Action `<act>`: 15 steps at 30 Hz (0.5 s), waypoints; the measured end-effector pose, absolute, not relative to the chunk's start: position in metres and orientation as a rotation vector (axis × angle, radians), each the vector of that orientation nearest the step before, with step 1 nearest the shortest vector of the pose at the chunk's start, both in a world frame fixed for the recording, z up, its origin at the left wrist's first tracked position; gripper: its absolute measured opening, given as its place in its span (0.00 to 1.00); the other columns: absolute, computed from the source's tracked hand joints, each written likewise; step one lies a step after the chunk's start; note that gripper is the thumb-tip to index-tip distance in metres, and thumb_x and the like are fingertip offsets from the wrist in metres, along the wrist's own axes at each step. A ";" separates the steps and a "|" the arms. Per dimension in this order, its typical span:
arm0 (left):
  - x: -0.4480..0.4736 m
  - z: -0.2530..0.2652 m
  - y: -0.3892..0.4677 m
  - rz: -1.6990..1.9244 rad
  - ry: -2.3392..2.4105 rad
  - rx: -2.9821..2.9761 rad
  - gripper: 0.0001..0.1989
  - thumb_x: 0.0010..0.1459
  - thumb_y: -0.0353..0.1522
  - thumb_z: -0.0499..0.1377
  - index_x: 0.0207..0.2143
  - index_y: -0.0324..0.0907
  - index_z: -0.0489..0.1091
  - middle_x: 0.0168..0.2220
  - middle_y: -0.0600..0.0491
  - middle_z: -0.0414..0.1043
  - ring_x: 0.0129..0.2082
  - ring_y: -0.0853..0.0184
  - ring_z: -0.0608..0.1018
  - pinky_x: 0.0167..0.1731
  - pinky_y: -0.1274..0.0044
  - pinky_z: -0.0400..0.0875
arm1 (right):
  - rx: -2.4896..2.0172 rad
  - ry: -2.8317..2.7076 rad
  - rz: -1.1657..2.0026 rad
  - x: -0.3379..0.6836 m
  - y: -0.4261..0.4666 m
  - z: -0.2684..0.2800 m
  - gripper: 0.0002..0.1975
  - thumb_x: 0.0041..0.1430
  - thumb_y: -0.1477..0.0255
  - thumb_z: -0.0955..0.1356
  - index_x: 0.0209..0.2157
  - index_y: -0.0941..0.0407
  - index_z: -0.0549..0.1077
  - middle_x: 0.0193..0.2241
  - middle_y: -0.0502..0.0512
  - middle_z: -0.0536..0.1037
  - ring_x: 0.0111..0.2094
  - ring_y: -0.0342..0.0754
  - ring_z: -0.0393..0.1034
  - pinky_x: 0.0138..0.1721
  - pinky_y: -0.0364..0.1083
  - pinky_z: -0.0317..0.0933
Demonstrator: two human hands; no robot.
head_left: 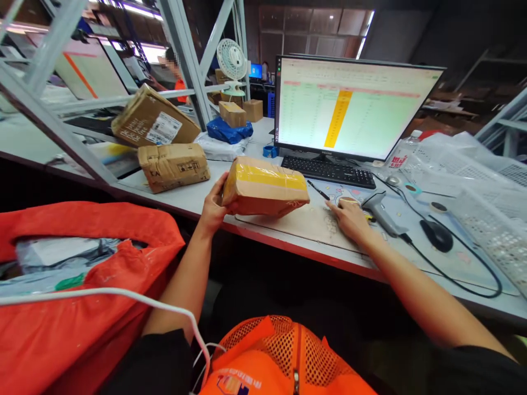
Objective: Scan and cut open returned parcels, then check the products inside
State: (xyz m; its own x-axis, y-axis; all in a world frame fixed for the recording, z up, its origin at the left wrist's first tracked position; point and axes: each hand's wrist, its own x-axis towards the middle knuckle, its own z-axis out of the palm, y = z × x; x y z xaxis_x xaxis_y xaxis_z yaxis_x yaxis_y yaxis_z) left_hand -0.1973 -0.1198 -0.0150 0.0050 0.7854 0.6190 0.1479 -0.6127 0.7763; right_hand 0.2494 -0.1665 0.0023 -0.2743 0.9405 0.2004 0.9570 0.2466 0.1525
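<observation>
A brown cardboard box [267, 186] with yellow tape across its top is gripped at its left end by my left hand [214, 206]. The box is tilted over the front edge of the desk. On the desk mat [296, 219], my right hand [349, 218] lies low with its fingers stretched toward a black pen [319, 190]. The index fingertip is at the pen's near end; whether it touches, I cannot tell. Just right of that hand lies a grey barcode scanner [382, 211], apart from its fingers.
A monitor [354, 109] and black keyboard [329, 171] stand behind the mat. More boxes [175, 166] are at the left by a metal frame [181, 55]. A mouse [436, 235], cable and white basket [494, 230] are at the right. A red bag [135, 285] hangs lower left.
</observation>
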 end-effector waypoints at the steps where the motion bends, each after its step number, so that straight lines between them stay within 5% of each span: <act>1: -0.198 -0.019 -0.120 1.635 0.950 1.761 0.59 0.47 0.61 0.72 0.74 0.44 0.59 0.67 0.36 0.69 0.58 0.49 0.80 0.52 0.66 0.81 | -1.845 -2.406 -0.322 0.250 -0.169 -0.002 0.27 0.73 0.77 0.59 0.69 0.55 0.72 0.51 0.70 0.79 0.51 0.59 0.72 0.54 0.55 0.63; 5: -0.187 -0.026 -0.118 1.558 0.960 1.796 0.58 0.46 0.58 0.73 0.73 0.42 0.60 0.63 0.35 0.73 0.55 0.49 0.81 0.52 0.64 0.81 | -1.609 -2.192 -0.115 0.237 -0.167 0.019 0.25 0.73 0.69 0.63 0.65 0.63 0.75 0.56 0.73 0.78 0.58 0.61 0.72 0.61 0.59 0.64; 10: -0.162 -0.020 -0.104 1.413 1.009 1.969 0.53 0.53 0.61 0.66 0.71 0.39 0.61 0.64 0.35 0.71 0.65 0.47 0.75 0.63 0.60 0.74 | -1.053 -2.061 0.115 0.175 -0.150 0.097 0.25 0.77 0.60 0.60 0.64 0.54 0.76 0.63 0.62 0.77 0.63 0.54 0.70 0.66 0.56 0.62; 15: -0.154 0.011 -0.127 1.740 1.487 2.200 0.40 0.59 0.50 0.68 0.67 0.39 0.65 0.70 0.33 0.63 0.74 0.44 0.62 0.73 0.51 0.55 | -1.324 -2.292 0.111 0.099 -0.140 0.136 0.23 0.75 0.59 0.64 0.63 0.52 0.78 0.63 0.61 0.76 0.62 0.60 0.70 0.64 0.61 0.61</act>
